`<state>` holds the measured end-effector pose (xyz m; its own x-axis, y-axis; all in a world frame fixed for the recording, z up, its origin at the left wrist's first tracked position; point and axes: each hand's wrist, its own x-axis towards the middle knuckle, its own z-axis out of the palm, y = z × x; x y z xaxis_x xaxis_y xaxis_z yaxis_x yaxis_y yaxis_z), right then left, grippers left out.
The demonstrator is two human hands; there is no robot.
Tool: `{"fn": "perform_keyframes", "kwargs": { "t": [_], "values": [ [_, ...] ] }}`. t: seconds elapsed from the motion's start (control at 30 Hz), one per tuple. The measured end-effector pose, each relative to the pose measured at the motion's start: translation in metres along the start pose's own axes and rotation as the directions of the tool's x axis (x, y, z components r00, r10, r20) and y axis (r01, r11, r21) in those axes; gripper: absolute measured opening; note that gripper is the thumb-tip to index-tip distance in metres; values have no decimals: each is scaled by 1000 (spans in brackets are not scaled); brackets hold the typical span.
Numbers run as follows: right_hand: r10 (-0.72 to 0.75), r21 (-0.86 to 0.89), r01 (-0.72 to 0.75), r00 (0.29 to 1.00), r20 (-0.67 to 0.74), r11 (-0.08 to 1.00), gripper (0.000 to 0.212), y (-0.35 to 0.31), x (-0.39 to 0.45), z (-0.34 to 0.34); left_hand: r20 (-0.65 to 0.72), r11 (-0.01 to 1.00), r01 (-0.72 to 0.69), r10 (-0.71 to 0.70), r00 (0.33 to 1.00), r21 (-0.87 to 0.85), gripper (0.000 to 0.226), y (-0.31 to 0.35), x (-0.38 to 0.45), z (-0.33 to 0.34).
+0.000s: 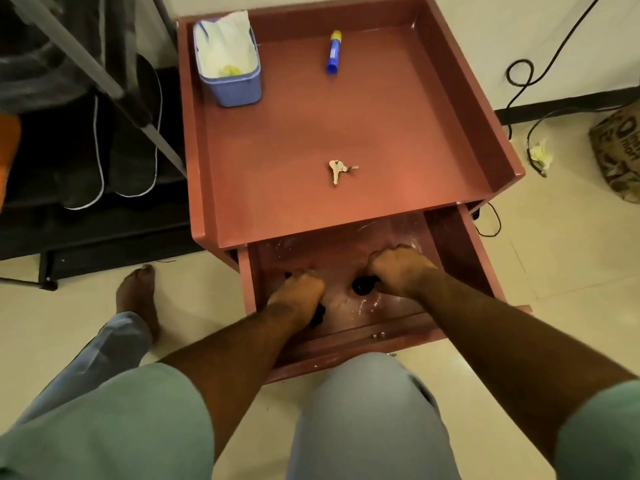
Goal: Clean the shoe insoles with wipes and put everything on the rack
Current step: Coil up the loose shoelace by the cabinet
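Two hands: both are down inside the open drawer (pixel 446 237) at 6 o'clock of the worktop (pixel 346 133).
Left hand (pixel 298 294): fingers curled round a dark object, only bits of it showing past the knuckles; probably an insole or shoe part, cannot tell which.
Right hand (pixel 401 271): fingers curled round a second dark object (pixel 362 285), whose rounded end pokes out toward 9 o'clock.
Wipes (pixel 225 43): white sheets sitting in a blue tub (pixel 239 90) at 11 o'clock of the worktop, well apart from both hands.
Other worktop items: blue stick with yellow cap (pixel 334 51) at 12 o'clock; a chipped pale patch or scrap (pixel 339 171) near centre, cannot tell which.
Rack (pixel 114 77): dark shelving at 9 o'clock of the worktop; a pair of dark flat pieces with white edging (pixel 114 157) leans there, possibly insoles or slippers.
Floor: crumpled pale scrap (pixel 540 155) at 3 o'clock beside cables, possibly a used wipe.
Progress (judgement): early or middle. Items are only being lifted from the drawer; no wipe is in hand.
Left to do: wipe what is held, then place it, the tub and the rest on the rack.
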<state>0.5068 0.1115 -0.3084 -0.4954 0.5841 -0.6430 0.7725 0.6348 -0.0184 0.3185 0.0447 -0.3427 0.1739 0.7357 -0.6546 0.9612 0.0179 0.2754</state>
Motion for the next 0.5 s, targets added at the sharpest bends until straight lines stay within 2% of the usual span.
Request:
{"fn": "perform_keyframes", "kwargs": {
  "t": [0.1,0.27,0.4,0.5],
  "values": [
    [-40,-27,41,999,35,999,27,0,9,17,110,973,-22,-3,994,228,52,-4,9,9],
    [-70,61,68,997,27,996,30,-1,14,39,102,879,-60,13,995,473,44,-4,-4,6],
    [-65,39,63,997,33,997,31,-3,10,39,131,857,-88,24,991,507,46,-4,-15,4],
    [-26,68,21,998,64,997,38,-5,1,32,103,846,-113,70,992,521,46,3,-27,-7]
  ]
}}
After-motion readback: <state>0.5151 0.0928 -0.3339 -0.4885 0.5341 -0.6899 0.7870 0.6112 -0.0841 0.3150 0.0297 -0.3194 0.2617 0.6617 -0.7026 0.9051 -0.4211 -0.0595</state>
